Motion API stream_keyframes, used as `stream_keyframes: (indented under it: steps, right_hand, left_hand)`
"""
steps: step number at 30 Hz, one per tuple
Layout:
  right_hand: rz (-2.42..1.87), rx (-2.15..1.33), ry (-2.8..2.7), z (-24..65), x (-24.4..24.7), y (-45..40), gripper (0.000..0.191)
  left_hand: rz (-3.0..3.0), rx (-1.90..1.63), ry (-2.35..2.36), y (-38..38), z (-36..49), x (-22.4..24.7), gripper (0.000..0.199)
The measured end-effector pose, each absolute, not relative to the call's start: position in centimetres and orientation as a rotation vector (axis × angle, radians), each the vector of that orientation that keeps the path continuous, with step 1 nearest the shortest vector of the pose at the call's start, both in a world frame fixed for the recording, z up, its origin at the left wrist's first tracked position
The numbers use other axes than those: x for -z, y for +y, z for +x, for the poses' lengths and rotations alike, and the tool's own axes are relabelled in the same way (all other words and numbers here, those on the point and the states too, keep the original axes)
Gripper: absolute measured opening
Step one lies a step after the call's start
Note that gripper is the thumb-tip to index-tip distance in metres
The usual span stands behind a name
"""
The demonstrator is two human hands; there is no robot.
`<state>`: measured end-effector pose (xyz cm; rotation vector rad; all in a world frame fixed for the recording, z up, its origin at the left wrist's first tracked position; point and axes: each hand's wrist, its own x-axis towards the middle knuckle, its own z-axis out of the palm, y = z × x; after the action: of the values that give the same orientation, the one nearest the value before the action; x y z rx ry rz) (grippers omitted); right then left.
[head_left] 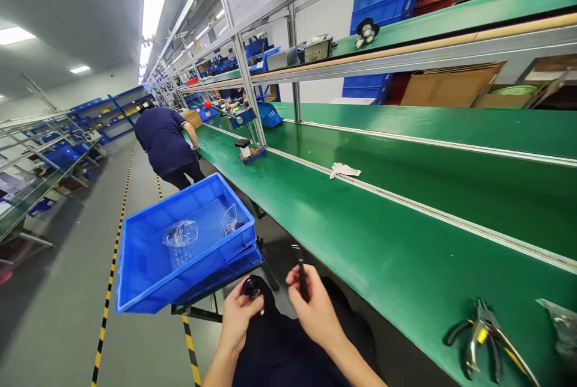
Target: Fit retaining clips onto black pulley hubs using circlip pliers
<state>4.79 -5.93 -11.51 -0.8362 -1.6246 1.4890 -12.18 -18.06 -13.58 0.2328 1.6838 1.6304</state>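
Note:
My left hand (238, 312) is closed around a small black round part (250, 288), pinched between thumb and fingers above my lap. To its right, my right hand (313, 303) grips a slim black tool (302, 276) that points up and away from me. The far end of that tool looks pale and shiny; its exact kind is not clear. Both hands are held off the workbench, between its near edge and a blue crate (157, 288). Inside the crate lie clear plastic bags (180, 234), one by the right wall with something dark in it.
The green workbench (360, 237) runs along my right. On it lie pliers (482, 339), a clear bag (561, 327), a white glove (345, 170) and a small fixture (252, 152). Ahead, a co-worker in dark clothes (164, 137) bends beside the bench. A metal post (247, 86) rises from it.

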Motion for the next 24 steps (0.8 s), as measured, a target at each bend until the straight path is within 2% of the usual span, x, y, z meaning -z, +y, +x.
stream_keyframes:
  steps: [3,6,9,13,16,20,22,23,24]
  right_hand:
    - [-0.764,-1.493,-1.693,-1.1,11.7,-3.8,0.022]
    - [-0.835,-1.481,-1.659,-6.8,12.0,-0.1,0.035]
    - [-0.948,-1.490,-1.634,-11.3,12.2,2.5,0.042]
    - [-0.909,-1.495,-1.684,-14.3,11.6,1.1,0.037]
    - [-0.882,-1.463,-1.685,-15.2,10.9,-2.1,0.034]
    - [-0.854,-1.449,-1.680,-16.4,10.3,-5.8,0.027]
    - [-0.834,-1.458,-1.684,-16.9,10.3,-6.9,0.027]
    - [-0.818,-1.465,-1.689,-17.0,10.4,-7.3,0.026]
    - [-0.791,-1.475,-1.697,-17.0,10.6,-7.6,0.026]
  left_hand:
    - [0.112,-1.704,1.815,-22.5,-14.4,14.0,0.085]
    - [0.129,-1.809,1.973,-25.8,-16.0,12.0,0.107]
    - [0.199,-1.819,2.106,-27.7,-17.8,7.9,0.123]
    - [0.425,-1.715,2.277,-27.1,-21.1,1.0,0.115]
    - [0.759,-1.530,2.318,-22.9,-24.1,-3.2,0.109]
    - [1.316,-1.481,2.210,-11.7,-27.6,-5.6,0.098]
    - [1.712,-1.144,2.244,-4.7,-28.7,-5.5,0.083]
    - [1.908,-0.765,2.292,-1.2,-29.1,-5.1,0.081]
    - [1.969,-0.567,2.255,2.2,-29.3,-4.5,0.080]
